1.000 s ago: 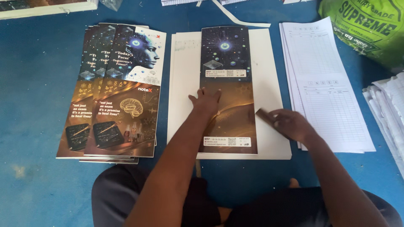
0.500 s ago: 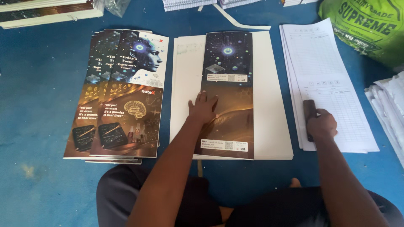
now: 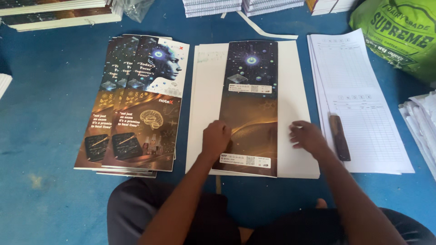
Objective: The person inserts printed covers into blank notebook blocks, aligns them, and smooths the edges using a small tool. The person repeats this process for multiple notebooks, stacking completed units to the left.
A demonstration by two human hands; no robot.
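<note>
Head view looks straight down at a blue mat [image 3: 41, 113] that covers the whole floor where you sit, your dark trousers [image 3: 150, 213] at the bottom edge. Your left hand [image 3: 216, 139] rests with its fingers curled loosely and pressed on the lower left part of a folded printed cover [image 3: 250, 90], dark with a glowing dot at the top and gold waves lower down. That cover lies lengthwise down the middle of a white paper stack [image 3: 203, 104] directly in front of you. Your right hand [image 3: 308, 137] lies flat and open, fingers spread, on the white stack just beside the cover's right edge, gripping nothing. To your right, a pile of ruled white sheets [image 3: 363, 81] sits on the mat, and a dark narrow tool [image 3: 339, 137] lies on it, near your right hand but not touching it. To your left, a fanned pile of finished covers [image 3: 136, 109] rests apart from the white stack. Along the top edge of the mat you have more stacked books [image 3: 54, 13] and bundles of white pages [image 3: 240, 5]; a green printed sack [image 3: 399, 31] fills the upper right corner, with loose papers [image 3: 420, 122] below it.
</note>
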